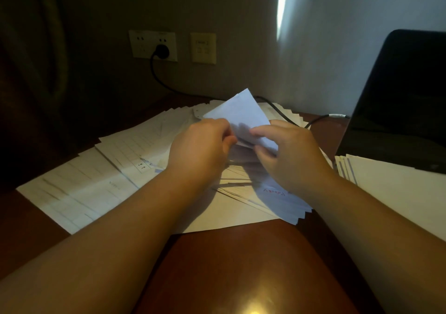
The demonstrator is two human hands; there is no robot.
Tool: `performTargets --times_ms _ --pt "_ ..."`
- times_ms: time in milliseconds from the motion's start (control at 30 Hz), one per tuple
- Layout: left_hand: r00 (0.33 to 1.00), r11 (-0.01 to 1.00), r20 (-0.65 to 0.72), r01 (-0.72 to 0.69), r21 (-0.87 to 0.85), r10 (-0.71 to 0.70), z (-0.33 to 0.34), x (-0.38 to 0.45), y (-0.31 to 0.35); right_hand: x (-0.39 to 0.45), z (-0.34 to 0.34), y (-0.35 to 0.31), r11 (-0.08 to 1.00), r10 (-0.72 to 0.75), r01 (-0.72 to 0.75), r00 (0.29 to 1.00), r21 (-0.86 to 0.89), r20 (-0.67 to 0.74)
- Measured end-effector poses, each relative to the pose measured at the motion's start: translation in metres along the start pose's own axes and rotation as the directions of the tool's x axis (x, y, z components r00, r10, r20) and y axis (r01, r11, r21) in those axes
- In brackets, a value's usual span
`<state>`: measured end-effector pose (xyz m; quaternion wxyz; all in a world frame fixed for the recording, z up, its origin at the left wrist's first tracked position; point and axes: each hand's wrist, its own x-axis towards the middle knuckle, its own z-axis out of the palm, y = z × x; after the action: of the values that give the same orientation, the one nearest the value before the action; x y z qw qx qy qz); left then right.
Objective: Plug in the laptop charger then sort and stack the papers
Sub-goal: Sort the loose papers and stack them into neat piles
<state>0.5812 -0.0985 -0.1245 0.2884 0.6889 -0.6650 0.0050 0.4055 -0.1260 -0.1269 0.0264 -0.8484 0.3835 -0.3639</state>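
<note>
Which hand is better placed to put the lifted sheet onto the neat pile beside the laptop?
Right hand: it pinches the lifted sheet and is nearer the neat pile by the laptop.

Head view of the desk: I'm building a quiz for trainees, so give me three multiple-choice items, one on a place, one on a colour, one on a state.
1. Where is the open black laptop?
A. right edge of the desk
B. left edge
C. under the papers

2. What colour is the wooden desk top?
A. white
B. reddish-brown
C. green

3. What state is the black charger plug in?
A. lying on the desk
B. held in a hand
C. seated in the white wall socket

Answers: 1 A, it stands at far right; 2 B, bare wood shows near the camera; 3 C, its cable runs down from the socket.
</note>
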Motion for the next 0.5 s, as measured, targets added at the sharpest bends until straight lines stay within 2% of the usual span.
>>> performTargets --times_ms 100,200,300,400,433,467,500 --pt "0.99 0.995 -0.132 -0.052 -0.09 0.04 -0.004 -0.004 0.006 0.0 -0.002 -0.001 0.999 -0.036 0.037 0.998 -0.028 0.045" --pt "0.981 0.974 -0.19 -0.08 -0.21 0.039 -0.003 -0.008 0.007 0.001 -0.002 0.0 0.994 -0.075 0.079 0.995 -0.072 0.063" --pt "0.969 0.941 -0.247 -0.081 -0.328 -0.002 -0.006 -0.011 0.011 0.001 -0.002 0.002 0.991 -0.112 0.109 0.993 -0.074 -0.035" --pt "0.928 0.884 -0.335 -0.016 -0.467 -0.16 -0.006 -0.009 0.009 0.001 -0.005 0.0 0.994 -0.102 0.095 0.982 -0.049 -0.156" --pt "0.917 0.832 -0.31 0.04 -0.553 -0.25 -0.005 -0.007 0.008 0.001 -0.009 -0.003 0.997 -0.081 0.077 0.98 -0.031 -0.184" --pt "0.908 0.724 -0.216 0.124 -0.678 -0.358 -0.006 -0.007 0.009 0.001 -0.012 -0.007 0.999 -0.048 0.05 0.981 0.009 -0.186" --pt "0.889 0.536 -0.04 0.239 -0.81 -0.456 -0.007 -0.006 0.011 0.001 -0.015 -0.011 0.997 -0.008 0.02 0.988 0.076 -0.157"
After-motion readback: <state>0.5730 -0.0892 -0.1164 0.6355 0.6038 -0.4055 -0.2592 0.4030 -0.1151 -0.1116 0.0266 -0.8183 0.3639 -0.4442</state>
